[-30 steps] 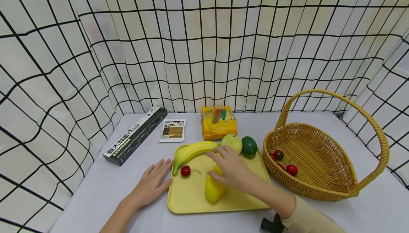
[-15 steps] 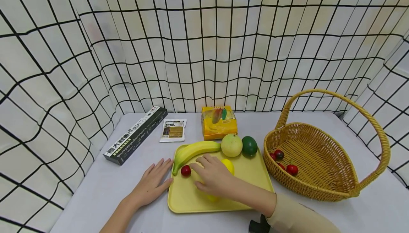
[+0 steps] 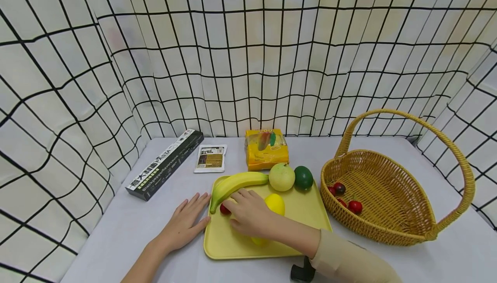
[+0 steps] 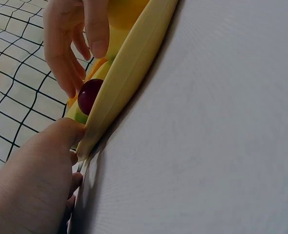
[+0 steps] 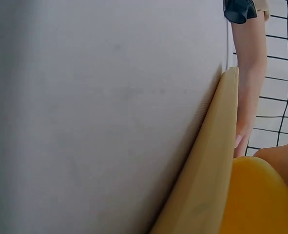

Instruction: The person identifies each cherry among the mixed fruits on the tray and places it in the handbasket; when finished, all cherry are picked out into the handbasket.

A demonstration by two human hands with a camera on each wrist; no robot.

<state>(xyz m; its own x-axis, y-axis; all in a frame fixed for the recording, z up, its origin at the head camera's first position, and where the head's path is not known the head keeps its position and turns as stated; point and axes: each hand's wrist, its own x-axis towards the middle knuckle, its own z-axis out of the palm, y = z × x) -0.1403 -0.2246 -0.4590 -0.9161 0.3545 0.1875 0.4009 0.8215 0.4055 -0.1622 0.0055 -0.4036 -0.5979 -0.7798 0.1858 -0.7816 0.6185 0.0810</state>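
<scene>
My left hand (image 3: 184, 223) lies on the table at the left side of the yellow tray (image 3: 229, 248), fingers straight, thumb and fingertips at its rim. Over the tray, my right hand (image 3: 250, 215) reaches toward a dark red cherry (image 3: 224, 209), partly hidden behind its fingers. In the left wrist view the right fingers hang beside the cherry (image 4: 91, 96), and the thumb stays apart from it. A banana (image 3: 238, 183) lies along the tray's far left. Beneath the right hand and wrist is a yellow mango-like fruit (image 3: 275, 204), partly covered.
A pale green round fruit (image 3: 281, 177) and a dark green one (image 3: 303, 177) sit at the tray's far right. Right of it stands a wicker basket (image 3: 388, 227) with several red fruits. Behind are a pasta box (image 3: 167, 164), a sachet (image 3: 210, 158) and a yellow package (image 3: 266, 150).
My right hand has moved left from above the yellow fruit to the cherry, uncovering the fruit's far end. The left hand has stayed at the tray's edge.
</scene>
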